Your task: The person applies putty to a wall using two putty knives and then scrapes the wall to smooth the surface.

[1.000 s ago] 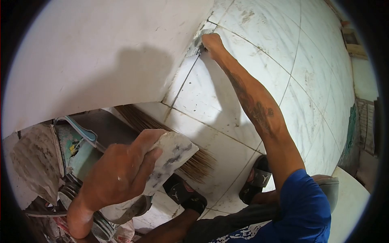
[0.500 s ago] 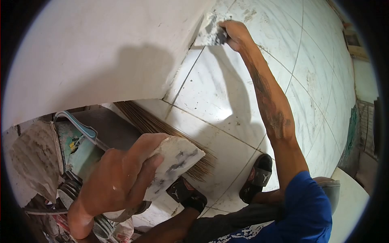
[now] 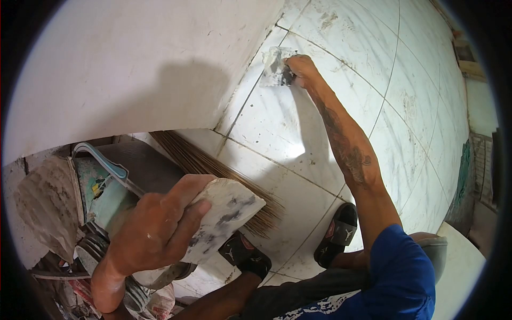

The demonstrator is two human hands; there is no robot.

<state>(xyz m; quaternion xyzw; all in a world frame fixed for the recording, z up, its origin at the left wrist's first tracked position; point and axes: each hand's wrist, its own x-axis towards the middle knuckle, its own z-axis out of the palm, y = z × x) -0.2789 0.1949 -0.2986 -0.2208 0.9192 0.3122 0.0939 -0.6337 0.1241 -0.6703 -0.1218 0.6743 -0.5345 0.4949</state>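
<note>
My right hand [image 3: 304, 70] is closed around a putty knife [image 3: 274, 65], its flat blade smeared with white paste and dark patches. The blade is beside the base of the white wall [image 3: 176, 48], over the tiled floor. Lower left, my left hand [image 3: 152, 232] grips a flat plate [image 3: 228, 213] coated with white and grey putty, thumb along its near face. Specks of white dust show on these fingers. The plate overlaps a stick broom [image 3: 213, 170] lying behind it in this view.
Marbled white tiles [image 3: 298, 176] with dark joints and small specks run along the wall. A greenish container [image 3: 106, 197], a strap [image 3: 101, 160] and a dusty bag [image 3: 48, 202] crowd the left. My slippered feet [image 3: 338, 234] are on the floor; a grey seat edge [image 3: 434, 256] shows at right.
My right hand has drawn the putty knife back toward me and slightly away from the wall, uncovering more tile joints. My left hand and its plate have shifted only slightly.
</note>
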